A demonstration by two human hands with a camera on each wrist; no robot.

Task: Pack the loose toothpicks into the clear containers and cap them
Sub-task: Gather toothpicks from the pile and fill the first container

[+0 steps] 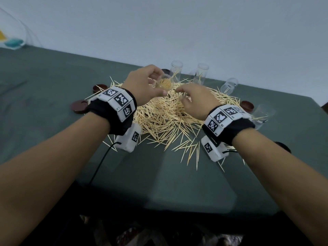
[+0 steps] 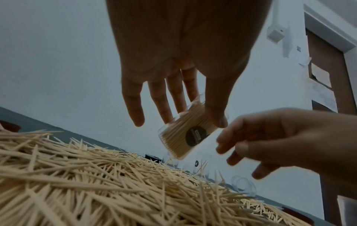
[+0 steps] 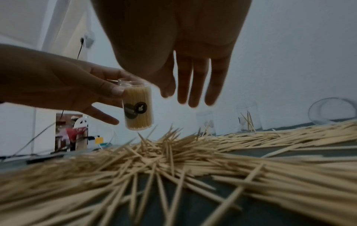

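Note:
My left hand (image 1: 152,86) holds a clear container (image 1: 164,83) packed with toothpicks, uncapped, above the far side of the pile. In the left wrist view the thumb and fingers (image 2: 174,97) pinch the container (image 2: 185,136), which tilts and bears a dark round label. My right hand (image 1: 180,92) hovers just right of the container's mouth, fingers loosely extended and holding nothing. From the right wrist, the fingers (image 3: 193,85) hang beside the container (image 3: 138,107). A big heap of loose toothpicks (image 1: 166,118) covers the green table below both hands.
Two empty clear containers (image 1: 176,70) (image 1: 201,72) stand upright at the back by the wall. Another (image 1: 229,86) lies on its side at the back right, one more (image 1: 260,116) at the right. Brown caps (image 1: 100,87) (image 1: 79,106) (image 1: 247,105) flank the pile.

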